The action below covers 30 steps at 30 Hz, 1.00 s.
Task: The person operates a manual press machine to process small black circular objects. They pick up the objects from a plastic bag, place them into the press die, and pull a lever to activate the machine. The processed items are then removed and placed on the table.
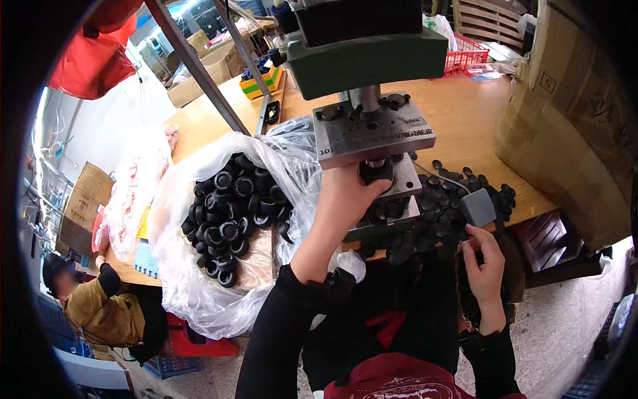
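My left hand [347, 197] reaches under the upper steel plate [372, 130] of a press. Its thumb and fingers close round a black round cap-like part [376, 174] that sits on the lower steel block [403, 187]. My right hand [485, 267] is at the table's front edge, just below a grey box-shaped switch [478, 207] on a cable. Its fingers are loosely bent and apart, with nothing visible in them. Many small black discs [435, 206] lie loose around the press base. Left of my left forearm, black ring-shaped parts [229, 216] are heaped in a clear plastic bag [174, 226].
The green press head [369, 63] stands over the wooden table [458, 110]. Large cardboard [565, 133] leans at the right. A yellow-green box [260, 83] and a red crate [465, 54] stand behind. Another person [109, 306] sits at the far left.
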Each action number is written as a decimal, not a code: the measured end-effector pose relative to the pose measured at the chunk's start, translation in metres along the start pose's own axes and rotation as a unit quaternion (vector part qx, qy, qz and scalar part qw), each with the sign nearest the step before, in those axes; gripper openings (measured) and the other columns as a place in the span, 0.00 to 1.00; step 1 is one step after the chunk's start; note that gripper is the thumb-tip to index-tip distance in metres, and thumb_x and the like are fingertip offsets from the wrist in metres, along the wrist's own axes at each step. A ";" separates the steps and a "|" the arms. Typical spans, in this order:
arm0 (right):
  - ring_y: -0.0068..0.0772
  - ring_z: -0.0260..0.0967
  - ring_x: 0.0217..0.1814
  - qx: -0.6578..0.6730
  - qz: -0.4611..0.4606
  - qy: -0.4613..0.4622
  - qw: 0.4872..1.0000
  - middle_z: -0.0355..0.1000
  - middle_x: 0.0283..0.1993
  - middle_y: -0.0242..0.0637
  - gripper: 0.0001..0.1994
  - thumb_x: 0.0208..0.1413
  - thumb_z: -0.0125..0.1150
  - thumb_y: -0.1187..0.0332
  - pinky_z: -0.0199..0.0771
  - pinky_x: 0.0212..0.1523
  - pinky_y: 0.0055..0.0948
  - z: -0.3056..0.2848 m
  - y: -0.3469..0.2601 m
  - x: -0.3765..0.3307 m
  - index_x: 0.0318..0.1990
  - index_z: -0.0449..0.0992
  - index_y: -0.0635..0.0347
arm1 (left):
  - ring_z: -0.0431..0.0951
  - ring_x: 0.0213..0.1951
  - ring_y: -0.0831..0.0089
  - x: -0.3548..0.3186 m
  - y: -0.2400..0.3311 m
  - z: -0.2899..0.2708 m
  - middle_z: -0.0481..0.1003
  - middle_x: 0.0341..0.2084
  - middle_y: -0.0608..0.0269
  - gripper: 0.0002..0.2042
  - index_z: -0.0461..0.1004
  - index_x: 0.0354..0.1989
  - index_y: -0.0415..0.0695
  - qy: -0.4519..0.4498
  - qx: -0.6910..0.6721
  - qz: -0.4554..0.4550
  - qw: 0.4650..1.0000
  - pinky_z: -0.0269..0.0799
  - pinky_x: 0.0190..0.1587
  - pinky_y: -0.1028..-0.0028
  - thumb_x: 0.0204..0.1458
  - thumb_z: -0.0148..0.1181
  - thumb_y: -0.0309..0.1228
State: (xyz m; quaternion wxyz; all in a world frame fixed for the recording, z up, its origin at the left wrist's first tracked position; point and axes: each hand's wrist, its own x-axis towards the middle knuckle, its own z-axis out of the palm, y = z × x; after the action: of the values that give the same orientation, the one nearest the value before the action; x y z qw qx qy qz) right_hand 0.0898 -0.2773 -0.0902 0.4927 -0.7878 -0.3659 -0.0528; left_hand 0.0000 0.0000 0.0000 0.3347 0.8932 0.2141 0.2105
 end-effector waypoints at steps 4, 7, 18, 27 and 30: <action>0.29 0.73 0.41 -0.012 0.004 -0.011 1.000 0.73 0.48 0.42 0.15 0.59 0.58 0.75 0.74 0.43 0.29 -0.001 -0.001 0.000 0.54 0.73 0.64 | 0.74 0.26 0.75 0.010 -0.032 0.011 0.78 0.33 0.58 0.25 0.73 0.49 0.35 0.051 -0.038 0.122 0.990 0.71 0.30 0.73 0.43 0.71 0.33; 0.32 0.72 0.45 -0.035 0.039 -0.030 0.998 0.72 0.51 0.43 0.16 0.61 0.57 0.72 0.73 0.46 0.30 -0.006 0.002 0.004 0.55 0.72 0.64 | 0.75 0.26 0.74 0.003 -0.023 0.012 0.77 0.34 0.55 0.25 0.72 0.50 0.35 0.055 -0.088 0.097 0.990 0.71 0.29 0.72 0.44 0.71 0.32; 0.50 0.50 0.72 -0.392 0.034 -0.084 0.915 0.54 0.70 0.49 0.27 0.66 0.46 0.53 0.49 0.70 0.43 0.003 0.066 0.052 0.65 0.61 0.63 | 0.75 0.25 0.72 -0.062 -0.015 0.001 0.72 0.43 0.54 0.22 0.72 0.51 0.37 0.147 -0.106 0.028 0.983 0.71 0.28 0.75 0.47 0.70 0.29; 0.52 0.51 0.72 -0.346 0.072 -0.134 0.926 0.55 0.69 0.54 0.30 0.66 0.45 0.51 0.51 0.70 0.44 0.017 0.078 0.046 0.64 0.61 0.68 | 0.68 0.25 0.89 -0.120 -0.105 -0.051 0.74 0.24 0.71 0.06 0.79 0.39 0.39 0.198 -0.162 -0.135 0.957 0.65 0.29 0.85 0.55 0.63 0.26; 0.53 0.52 0.71 -0.347 0.079 -0.133 0.925 0.56 0.69 0.54 0.30 0.65 0.47 0.52 0.52 0.69 0.44 0.010 0.079 0.046 0.63 0.62 0.69 | 0.69 0.25 0.87 -0.114 -0.096 -0.042 0.75 0.25 0.71 0.07 0.78 0.41 0.39 0.215 -0.188 -0.091 0.954 0.66 0.29 0.84 0.55 0.62 0.25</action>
State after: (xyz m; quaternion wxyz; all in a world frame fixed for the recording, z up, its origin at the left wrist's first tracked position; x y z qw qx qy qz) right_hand 0.1702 -0.2647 -0.1327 0.1381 -0.9355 -0.3237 -0.0319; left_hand -0.1381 0.0273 -0.0639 0.4599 0.7249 0.3176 0.4026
